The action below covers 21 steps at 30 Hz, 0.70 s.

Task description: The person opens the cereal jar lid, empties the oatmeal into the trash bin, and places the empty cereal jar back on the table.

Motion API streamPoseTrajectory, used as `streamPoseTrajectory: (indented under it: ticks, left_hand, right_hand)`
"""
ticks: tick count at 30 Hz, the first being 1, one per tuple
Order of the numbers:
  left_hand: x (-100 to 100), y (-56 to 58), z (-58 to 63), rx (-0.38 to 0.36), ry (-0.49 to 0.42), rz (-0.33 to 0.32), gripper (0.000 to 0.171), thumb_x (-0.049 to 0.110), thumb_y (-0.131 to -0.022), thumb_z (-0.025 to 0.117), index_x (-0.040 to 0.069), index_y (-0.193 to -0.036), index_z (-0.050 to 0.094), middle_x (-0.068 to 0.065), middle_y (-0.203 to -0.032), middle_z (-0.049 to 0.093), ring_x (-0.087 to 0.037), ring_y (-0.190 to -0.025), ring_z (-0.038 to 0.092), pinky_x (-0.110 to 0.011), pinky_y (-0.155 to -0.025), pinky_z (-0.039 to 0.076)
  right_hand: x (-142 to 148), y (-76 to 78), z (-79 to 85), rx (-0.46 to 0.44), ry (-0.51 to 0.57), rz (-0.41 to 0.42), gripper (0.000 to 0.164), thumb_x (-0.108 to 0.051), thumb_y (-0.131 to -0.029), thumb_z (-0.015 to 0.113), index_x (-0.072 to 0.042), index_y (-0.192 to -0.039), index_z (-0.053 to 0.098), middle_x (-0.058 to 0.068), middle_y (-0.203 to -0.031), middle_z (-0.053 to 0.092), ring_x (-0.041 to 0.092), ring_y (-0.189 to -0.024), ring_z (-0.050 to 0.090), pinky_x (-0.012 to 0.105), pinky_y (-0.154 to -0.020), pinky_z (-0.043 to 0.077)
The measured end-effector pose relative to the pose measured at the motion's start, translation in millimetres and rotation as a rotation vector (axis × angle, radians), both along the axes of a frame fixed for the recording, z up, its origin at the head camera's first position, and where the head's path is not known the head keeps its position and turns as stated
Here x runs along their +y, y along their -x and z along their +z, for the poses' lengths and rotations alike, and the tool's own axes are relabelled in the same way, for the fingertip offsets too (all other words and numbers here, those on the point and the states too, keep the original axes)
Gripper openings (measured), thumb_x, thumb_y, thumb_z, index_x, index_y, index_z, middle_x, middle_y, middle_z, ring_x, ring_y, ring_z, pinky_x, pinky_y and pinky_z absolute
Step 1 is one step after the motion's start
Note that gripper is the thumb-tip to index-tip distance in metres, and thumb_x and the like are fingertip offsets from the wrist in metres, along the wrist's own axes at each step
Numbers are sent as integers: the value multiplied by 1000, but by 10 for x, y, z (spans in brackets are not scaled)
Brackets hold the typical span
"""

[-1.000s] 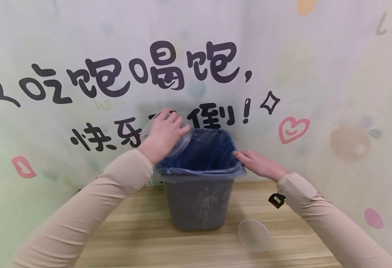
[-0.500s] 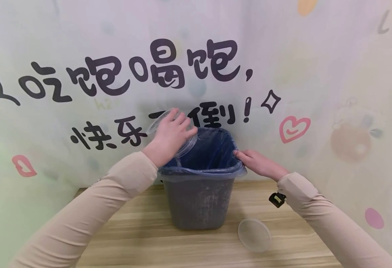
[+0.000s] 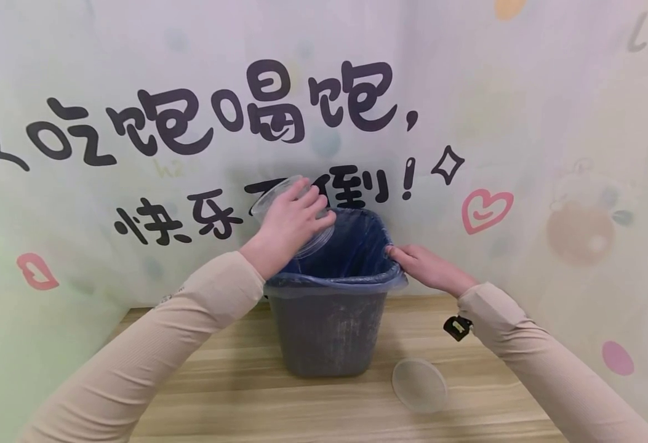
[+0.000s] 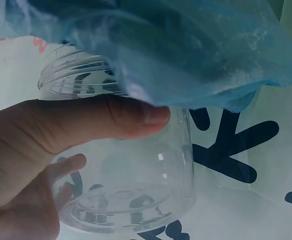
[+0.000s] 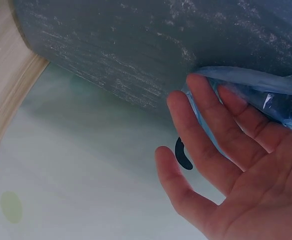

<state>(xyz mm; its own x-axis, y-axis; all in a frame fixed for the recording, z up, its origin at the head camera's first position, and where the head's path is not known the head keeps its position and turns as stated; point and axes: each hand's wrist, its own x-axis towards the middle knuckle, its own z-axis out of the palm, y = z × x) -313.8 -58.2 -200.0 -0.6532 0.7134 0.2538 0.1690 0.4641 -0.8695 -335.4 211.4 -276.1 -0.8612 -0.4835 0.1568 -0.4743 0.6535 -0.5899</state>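
Note:
In the head view my left hand (image 3: 292, 223) holds a clear plastic jar (image 3: 271, 198) over the left side of a grey trash bin (image 3: 329, 335). The jar is tilted, its mouth toward the bin's opening. Its threaded neck and clear walls show in the left wrist view, with my thumb (image 4: 131, 117) across its side. A blue bag (image 3: 357, 243) lines the bin and folds over the rim. My right hand (image 3: 433, 269) holds the bin's right rim, thumb on top. Outside the bin, in the right wrist view, its fingers (image 5: 200, 132) are spread, some touching the bag.
A round, pale, translucent lid (image 3: 420, 386) lies on the wood-grain table (image 3: 218, 387), to the right of the bin's base. Close behind the bin hangs a printed backdrop (image 3: 523, 123) with large black characters.
My left hand has moved a little to the right with the jar, farther over the bin's opening. The right hand stays on the rim, and the bin and lid have not moved.

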Motion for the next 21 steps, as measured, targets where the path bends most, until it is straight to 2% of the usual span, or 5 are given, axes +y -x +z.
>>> streamPoseTrajectory:
  ticks: [6,10,13,18,21]
  left_hand:
    - [12,20,0,-45,17,-3,52,10,-90,64,34,-132,44,0,-133,47,-24,-123,40,-39,-111,21]
    - [-9,21,60,-108,-45,-19,61,7,-85,70,32,-135,45,-3,-135,48,-26,-127,38,-41,-112,19]
    - [-32,-9,167,-147,-103,-40,68,2,-82,72,31,-136,44,-4,-136,47,-27,-129,37,-42,-113,17]
    - [-77,-96,439,-243,-227,-45,86,-4,-74,75,27,-145,37,-8,-147,39,-31,-137,27,-45,-115,8]
    - [-93,-90,529,-251,-331,-70,89,-5,-74,76,26,-147,35,-9,-149,36,-32,-138,25,-46,-115,6]
  right_hand:
    - [-7,3,4,9,-15,-3,44,-30,-106,31,-4,-86,61,1,-71,44,23,-79,51,36,-72,38]
    - [-3,12,-3,9,-21,-14,44,-30,-106,31,-4,-88,62,2,-73,47,24,-81,52,37,-74,39]
    - [-2,12,-6,13,-14,-7,44,-29,-106,31,-3,-89,62,2,-73,48,22,-81,52,37,-74,39]
    - [3,6,-9,16,-9,-11,44,-29,-106,31,-2,-91,63,3,-74,49,23,-80,53,37,-74,40]
    - [5,7,-10,16,-15,-21,45,-30,-106,31,-1,-95,65,4,-78,54,23,-84,54,38,-78,42]
